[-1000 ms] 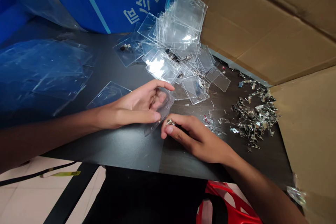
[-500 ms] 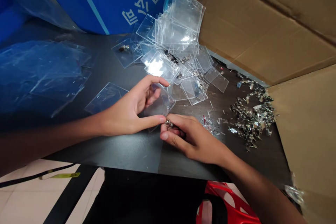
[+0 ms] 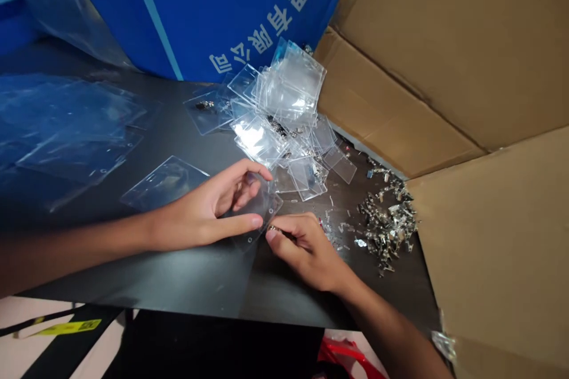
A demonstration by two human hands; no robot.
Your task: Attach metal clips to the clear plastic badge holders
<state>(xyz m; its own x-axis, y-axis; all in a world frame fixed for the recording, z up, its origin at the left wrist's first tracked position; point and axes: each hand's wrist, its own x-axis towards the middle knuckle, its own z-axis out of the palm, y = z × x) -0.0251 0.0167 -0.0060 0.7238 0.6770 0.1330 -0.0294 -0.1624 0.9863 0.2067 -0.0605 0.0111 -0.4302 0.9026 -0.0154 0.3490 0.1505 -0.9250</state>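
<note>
My left hand [image 3: 208, 207] holds a clear plastic badge holder [image 3: 258, 216] by its edge, with the thumb in front and the fingers curled behind it. My right hand [image 3: 304, 249] pinches a small metal badge clip [image 3: 276, 229] between finger and thumb, right beside the holder's lower right edge. A heap of clear holders [image 3: 284, 100] lies beyond my hands, with clips among them. A loose pile of metal clips [image 3: 386, 225] sits to the right of my right hand.
Cardboard box flaps [image 3: 444, 83] rise on the right of the dark table [image 3: 178, 278]. A blue printed panel [image 3: 178, 12] stands behind it. Clear plastic sheets [image 3: 75, 130] lie at the left. A red object [image 3: 342, 355] and a lanyard [image 3: 66, 327] lie below the table edge.
The whole view has shifted, and the table looks smaller and lower in the frame. The clip in my right hand now sits closer to the holder's lower edge.
</note>
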